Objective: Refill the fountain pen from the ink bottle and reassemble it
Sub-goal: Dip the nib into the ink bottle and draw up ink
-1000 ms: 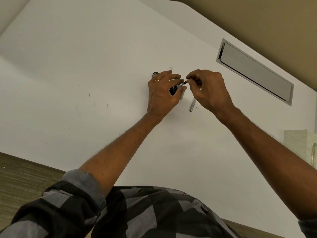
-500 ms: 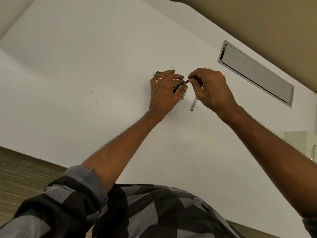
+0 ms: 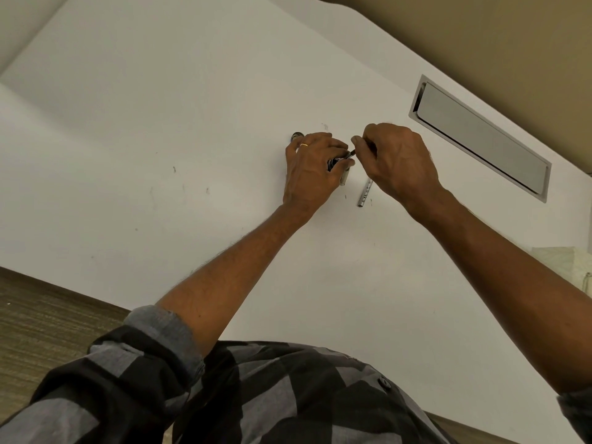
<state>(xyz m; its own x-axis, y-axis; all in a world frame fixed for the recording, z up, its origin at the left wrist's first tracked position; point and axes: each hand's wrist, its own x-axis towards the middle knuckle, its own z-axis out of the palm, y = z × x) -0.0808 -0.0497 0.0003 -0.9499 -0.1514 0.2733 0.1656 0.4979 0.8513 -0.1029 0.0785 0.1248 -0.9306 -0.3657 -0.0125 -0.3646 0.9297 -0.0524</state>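
Note:
My left hand (image 3: 312, 168) is closed around a small dark ink bottle (image 3: 336, 162) on the white table (image 3: 160, 123); most of the bottle is hidden by my fingers. My right hand (image 3: 397, 158) pinches a thin dark pen part (image 3: 352, 152) and holds its tip at the bottle's mouth. A silver pen barrel (image 3: 365, 193) lies on the table just below my right hand. Another silver pen piece (image 3: 345, 176) pokes out under my left fingers. A dark round cap (image 3: 297, 136) sits behind my left hand.
A recessed metal cable hatch (image 3: 480, 136) is set in the table to the right. A pale box (image 3: 570, 264) stands at the right edge. The table's near edge meets striped carpet (image 3: 38, 331) at lower left. Small ink marks dot the tabletop.
My right hand has drawn closer to the left, bringing the pen part's tip down to the bottle's mouth. The left hand has kept its hold.

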